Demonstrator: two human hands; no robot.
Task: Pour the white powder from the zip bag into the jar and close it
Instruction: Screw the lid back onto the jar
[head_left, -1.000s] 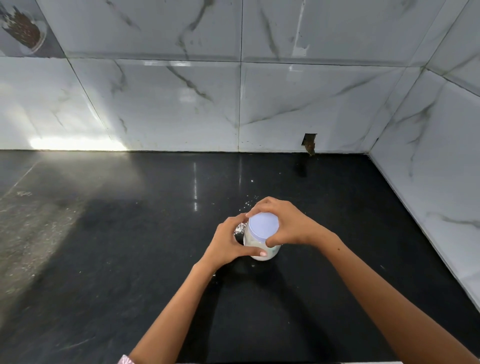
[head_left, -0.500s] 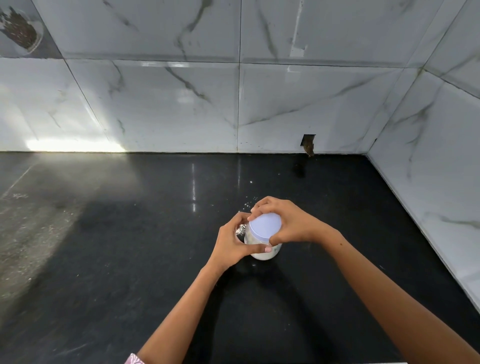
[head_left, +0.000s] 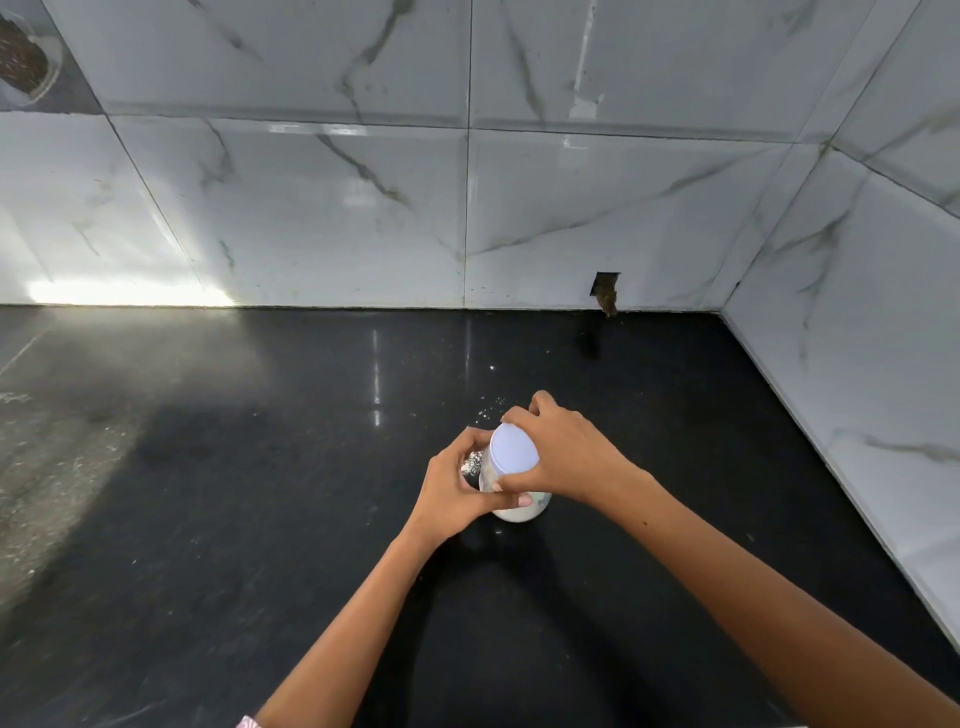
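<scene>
A small clear jar (head_left: 519, 512) holding white powder stands on the black countertop (head_left: 260, 519), slightly tilted. A pale lilac lid (head_left: 513, 448) sits on top of it. My right hand (head_left: 566, 452) wraps over the lid from the right, fingers curled round its rim. My left hand (head_left: 457, 488) grips the jar's body from the left, thumb across the front. Something crumpled and shiny (head_left: 471, 461), perhaps the zip bag, shows between my left fingers and the jar; I cannot tell what it is.
White powder specks (head_left: 491, 408) lie scattered on the counter just behind the jar. Marble-tiled walls (head_left: 519, 208) close the back and right sides, meeting at a corner. A small dark hole (head_left: 605, 293) sits in the back wall. The counter's left part is dusty grey.
My right hand has turned round the lid, its fingers shifting further over the far rim. The jar and lid now lean a little to the left. My left hand keeps its grip.
</scene>
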